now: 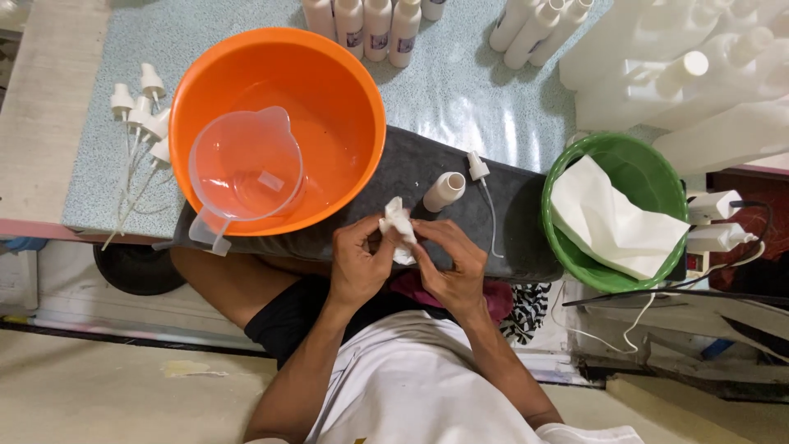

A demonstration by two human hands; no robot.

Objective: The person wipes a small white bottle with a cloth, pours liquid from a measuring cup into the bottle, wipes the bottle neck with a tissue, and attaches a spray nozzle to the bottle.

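Left hand (357, 263) and right hand (452, 267): fingers of both closed on a white cloth (398, 226), just below-right of the orange basin (353, 90). Step in hand, by the look: wiping or wrapping something small, unseen inside the cloth. Open bottle (444, 191) and pump (477, 167) lie right of basin on the tabletop (460, 90); the next move likely calls for one free hand.

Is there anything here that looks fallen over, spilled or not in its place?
One small white bottle lies on its side on the dark mat, uncapped, its spray pump loose beside it. No spill is visible. Both hands hold a crumpled white cloth.
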